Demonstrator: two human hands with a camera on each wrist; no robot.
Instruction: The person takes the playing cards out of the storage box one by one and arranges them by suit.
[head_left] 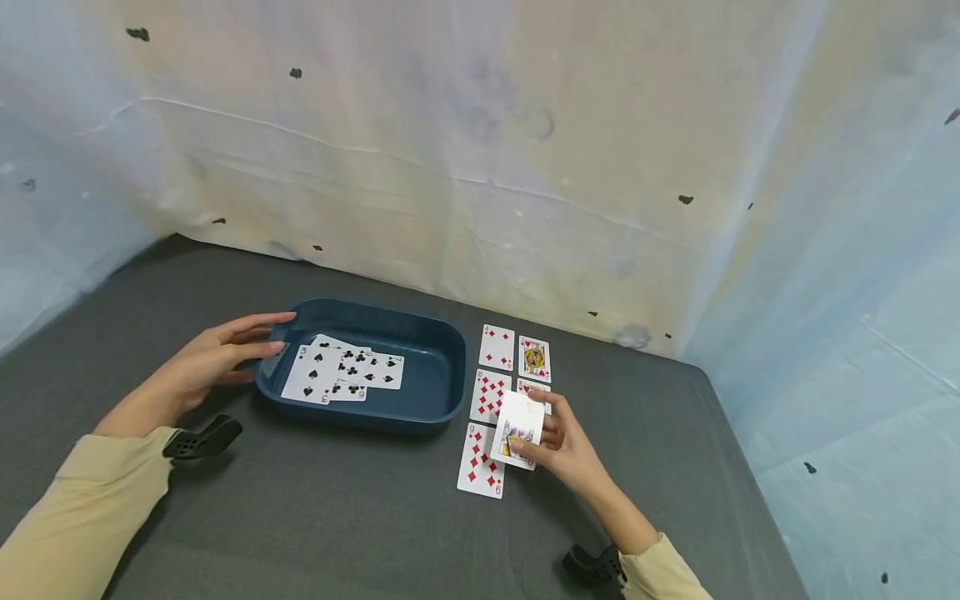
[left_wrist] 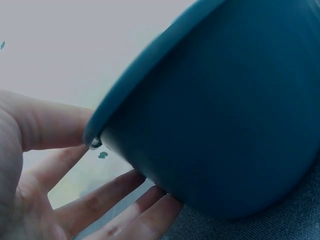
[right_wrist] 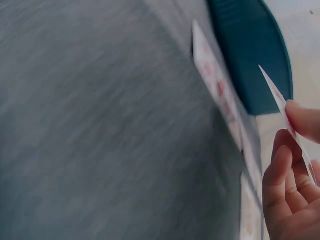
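Note:
My left hand (head_left: 206, 362) grips the left end of a dark blue plastic tray (head_left: 454, 375), with the thumb at the rim and the other fingers against the outer wall, as the left wrist view shows. Several black-suit playing cards (head_left: 311, 371) lie overlapping, face up, inside the tray on its left side. My right hand (head_left: 564, 450) pinches a face card (head_left: 516, 412) between thumb and fingers, right of the tray. That card is tilted and overlaps the laid-out red cards in the head view. The nine of diamonds (head_left: 476, 462) lies nearest below it.
Two columns of face-up red cards stand beside the tray's right end, among them a diamond card (head_left: 497, 346) and a jack (head_left: 534, 358). A grey cloth (head_left: 360, 517) covers the table. Pale curtains (head_left: 480, 150) hang behind and at the sides.

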